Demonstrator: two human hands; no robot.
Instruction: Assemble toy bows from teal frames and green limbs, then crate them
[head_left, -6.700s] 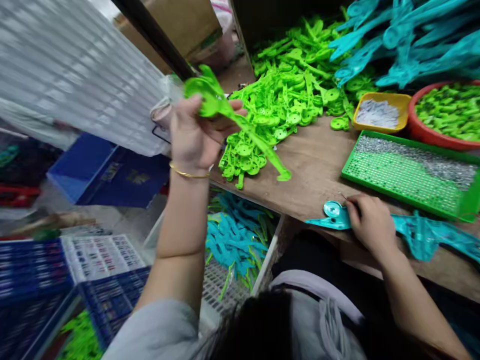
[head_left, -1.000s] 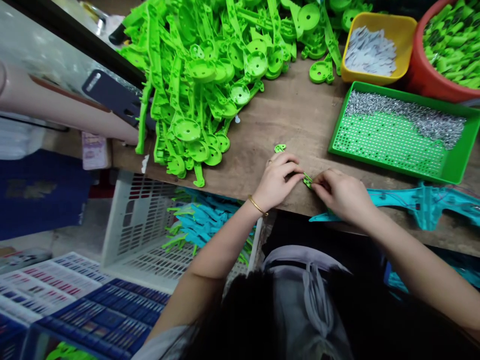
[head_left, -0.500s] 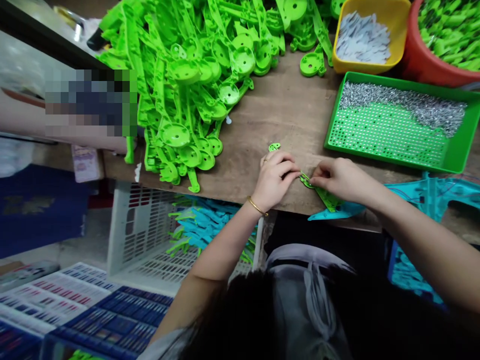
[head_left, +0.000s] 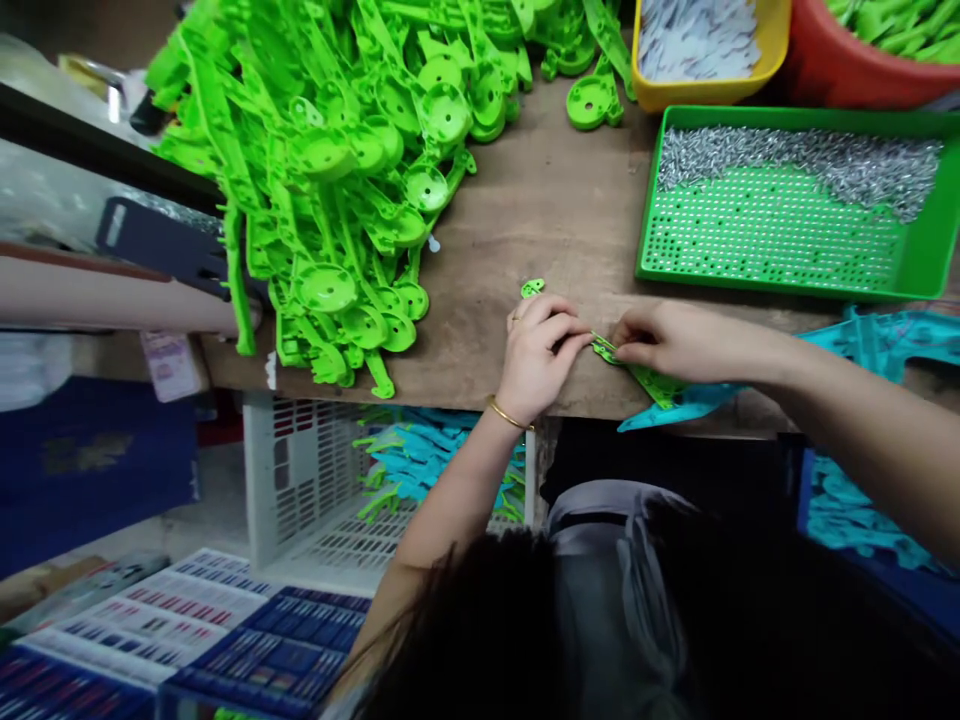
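My left hand [head_left: 538,345] and my right hand [head_left: 667,342] meet at the front edge of the wooden table [head_left: 547,220]. Both pinch a small flat green plastic part [head_left: 645,378] that lies between them, its long end pointing toward me under my right hand. It rests over a teal plastic part [head_left: 686,405] at the table edge. A tiny green piece [head_left: 532,288] lies just beyond my left hand. A gold bangle circles my left wrist.
A big heap of green plastic parts [head_left: 352,160] fills the table's left. A green perforated tray [head_left: 787,220] with metal pins, a yellow dish [head_left: 705,50] and a red bowl [head_left: 862,60] stand at the right. A white crate [head_left: 337,490] with teal parts sits below.
Long ago my left hand held a large green part up; both hands now pinch a small green part. In the last second the view shifted and the part's long end came out under my right hand.
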